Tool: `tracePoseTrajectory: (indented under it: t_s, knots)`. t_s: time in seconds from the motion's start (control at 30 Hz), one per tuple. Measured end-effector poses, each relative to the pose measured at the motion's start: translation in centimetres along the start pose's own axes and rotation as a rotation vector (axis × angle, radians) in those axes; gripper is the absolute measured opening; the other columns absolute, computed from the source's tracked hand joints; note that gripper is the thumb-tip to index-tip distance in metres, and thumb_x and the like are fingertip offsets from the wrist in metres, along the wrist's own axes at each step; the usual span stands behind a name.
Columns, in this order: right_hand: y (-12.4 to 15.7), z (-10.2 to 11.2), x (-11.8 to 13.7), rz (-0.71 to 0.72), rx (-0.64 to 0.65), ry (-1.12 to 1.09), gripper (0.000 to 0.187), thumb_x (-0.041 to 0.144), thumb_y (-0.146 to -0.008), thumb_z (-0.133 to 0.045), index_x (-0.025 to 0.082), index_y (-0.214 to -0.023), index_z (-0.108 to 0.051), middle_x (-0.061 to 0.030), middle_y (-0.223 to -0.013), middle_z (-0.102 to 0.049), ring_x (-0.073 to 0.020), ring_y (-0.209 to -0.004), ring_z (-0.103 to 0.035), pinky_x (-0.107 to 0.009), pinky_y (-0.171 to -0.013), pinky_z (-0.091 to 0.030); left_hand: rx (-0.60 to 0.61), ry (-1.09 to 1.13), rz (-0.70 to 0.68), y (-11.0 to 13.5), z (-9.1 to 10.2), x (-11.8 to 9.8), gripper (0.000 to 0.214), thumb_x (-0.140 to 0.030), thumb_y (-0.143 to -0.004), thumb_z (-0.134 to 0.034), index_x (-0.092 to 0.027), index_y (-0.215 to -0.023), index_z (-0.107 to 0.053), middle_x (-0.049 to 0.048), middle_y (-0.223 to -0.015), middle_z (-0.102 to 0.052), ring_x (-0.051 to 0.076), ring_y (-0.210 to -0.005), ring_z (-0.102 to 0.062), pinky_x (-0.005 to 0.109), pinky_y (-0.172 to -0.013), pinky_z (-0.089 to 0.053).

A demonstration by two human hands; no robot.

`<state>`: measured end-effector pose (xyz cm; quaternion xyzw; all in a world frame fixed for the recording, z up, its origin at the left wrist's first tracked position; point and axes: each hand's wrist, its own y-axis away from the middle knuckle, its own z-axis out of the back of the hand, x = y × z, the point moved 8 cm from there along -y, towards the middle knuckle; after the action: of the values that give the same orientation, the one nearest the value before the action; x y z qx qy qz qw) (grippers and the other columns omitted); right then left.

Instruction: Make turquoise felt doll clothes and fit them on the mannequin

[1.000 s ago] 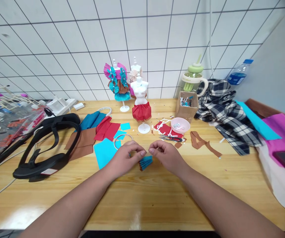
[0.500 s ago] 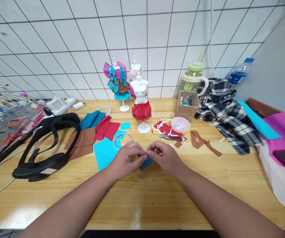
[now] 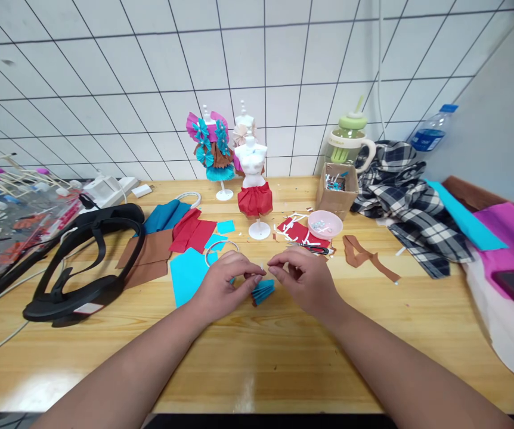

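Both hands meet over the middle of the worktop, a little nearer its front edge. The left hand (image 3: pixel 223 289) has thumb and forefinger pinched shut on what looks like a pale sliver (image 3: pixel 261 266), too small to name. The right hand (image 3: pixel 308 280) has its fingertips drawn together just beside it; whether they grip the sliver too, I cannot tell. Just under the fingertips a pleated turquoise paper fan (image 3: pixel 263 292) lies flat on the wood.

The work probably goes best kept low and close over the fan, with the pleats bunched at the narrow end so they cannot spring open.

A turquoise paper sheet (image 3: pixel 188 275) and a white ring (image 3: pixel 221 249) lie just beside the left hand. The snips (image 3: pixel 308 249) sit near the right hand's knuckles, where a careless reach could catch them. Toward the back edge stands the mannequin in a red skirt (image 3: pixel 253 179), with a pink dish (image 3: pixel 325 225) beside it. The black headset (image 3: pixel 84 262) and the plaid cloth (image 3: pixel 409 196) lie well apart, toward the left and right edges.
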<state>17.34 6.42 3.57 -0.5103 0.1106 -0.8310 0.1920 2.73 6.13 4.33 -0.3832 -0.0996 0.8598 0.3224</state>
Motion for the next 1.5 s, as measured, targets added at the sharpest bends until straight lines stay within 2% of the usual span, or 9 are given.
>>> tracePoseTrajectory:
  t_s: [0.2, 0.5, 0.63, 0.77, 0.83, 1.0, 1.13, 1.3, 1.5]
  knots:
    - [0.3, -0.8, 0.5, 0.077, 0.046, 0.07, 0.008, 0.022, -0.085, -0.063, 0.022, -0.086, -0.071, -0.0001, -0.075, -0.066, -0.0127, -0.066, -0.055, -0.026, -0.06, -0.04, 0.007, -0.053, -0.08, 0.1, -0.3, -0.3, 0.01, -0.02, -0.088, -0.059, -0.02, -0.09, -0.069, 0.0014, -0.072, -0.065, 0.014, -0.071, -0.057, 0.029, -0.068, -0.041]
    - [0.3, -1.2, 0.1, 0.004, 0.067, 0.057, 0.007, 0.014, -0.077, -0.062, 0.02, -0.075, -0.065, 0.0025, -0.07, -0.06, -0.0097, -0.059, -0.05, -0.024, -0.056, -0.038, 0.041, -0.084, -0.126, 0.3, -0.7, -0.4, 0.013, -0.019, -0.087, -0.059, -0.02, -0.092, -0.07, 0.0027, -0.076, -0.065, 0.014, -0.072, -0.057, 0.028, -0.067, -0.041]
    - [0.2, -1.3, -0.5, -0.051, 0.063, 0.037, 0.006, 0.014, -0.075, -0.062, 0.02, -0.074, -0.062, 0.0028, -0.069, -0.058, -0.0097, -0.059, -0.049, -0.023, -0.056, -0.039, 0.071, -0.035, -0.101, 0.4, -0.8, -0.6, 0.013, -0.02, -0.086, -0.06, -0.02, -0.095, -0.07, 0.0021, -0.076, -0.066, 0.014, -0.074, -0.058, 0.028, -0.069, -0.042]
    - [0.1, -0.9, -1.2, -0.115, 0.007, 0.04, 0.003, 0.016, -0.076, -0.061, 0.019, -0.075, -0.061, 0.0029, -0.069, -0.057, -0.0095, -0.058, -0.049, -0.023, -0.055, -0.039, 0.089, 0.016, -0.038, 0.4, -0.8, -0.6, 0.01, -0.023, -0.086, -0.062, -0.02, -0.082, -0.07, 0.0008, -0.069, -0.067, 0.014, -0.07, -0.058, 0.028, -0.069, -0.042]
    - [0.1, -0.7, -1.2, -0.11, -0.015, 0.063, 0.003, 0.017, -0.077, -0.061, 0.019, -0.076, -0.061, 0.0029, -0.07, -0.058, -0.0091, -0.057, -0.049, -0.023, -0.056, -0.039, 0.071, 0.013, -0.002, 0.3, -0.7, -0.4, 0.012, -0.024, -0.086, -0.062, -0.02, -0.079, -0.071, 0.0005, -0.068, -0.067, 0.013, -0.069, -0.058, 0.028, -0.068, -0.042]
    - [0.4, -0.8, 0.0, -0.02, -0.024, 0.112, 0.002, 0.018, -0.08, -0.06, 0.019, -0.079, -0.061, 0.0023, -0.074, -0.059, -0.0088, -0.057, -0.05, -0.023, -0.057, -0.039, -0.006, -0.049, 0.063, 0.2, -0.4, 0.7, 0.012, -0.024, -0.086, -0.062, -0.021, -0.091, -0.074, 0.0006, -0.07, -0.069, 0.013, -0.067, -0.059, 0.027, -0.066, -0.042]
    - [0.6, -1.2, 0.5, 0.014, -0.012, 0.107, 0.003, 0.018, -0.081, -0.06, 0.02, -0.079, -0.062, 0.002, -0.074, -0.059, -0.01, -0.061, -0.052, -0.023, -0.058, -0.04, -0.024, -0.074, 0.05, 0.1, -0.4, 0.7, 0.011, -0.024, -0.086, -0.063, -0.022, -0.087, -0.074, 0.0, -0.068, -0.069, 0.013, -0.067, -0.059, 0.026, -0.065, -0.043]
    - [0.6, -1.5, 0.2, -0.008, 0.005, 0.039, 0.004, 0.02, -0.083, -0.061, 0.02, -0.081, -0.064, 0.0019, -0.074, -0.06, -0.0099, -0.061, -0.052, -0.023, -0.058, -0.041, -0.055, -0.069, 0.055, 0.0, -0.1, 0.5, 0.01, -0.022, -0.083, -0.064, -0.022, -0.081, -0.074, -0.0016, -0.063, -0.067, 0.011, -0.063, -0.058, 0.025, -0.064, -0.043]
    - [0.6, -1.6, 0.3, 0.015, 0.02, 0.025, 0.006, 0.021, -0.084, -0.062, 0.02, -0.083, -0.068, 0.0008, -0.074, -0.062, -0.0115, -0.064, -0.055, -0.024, -0.059, -0.042, -0.105, -0.074, 0.089, 0.1, 0.3, 0.6, 0.01, -0.014, -0.075, -0.063, -0.019, -0.072, -0.071, -0.0018, -0.061, -0.066, 0.011, -0.059, -0.058, 0.023, -0.061, -0.044]
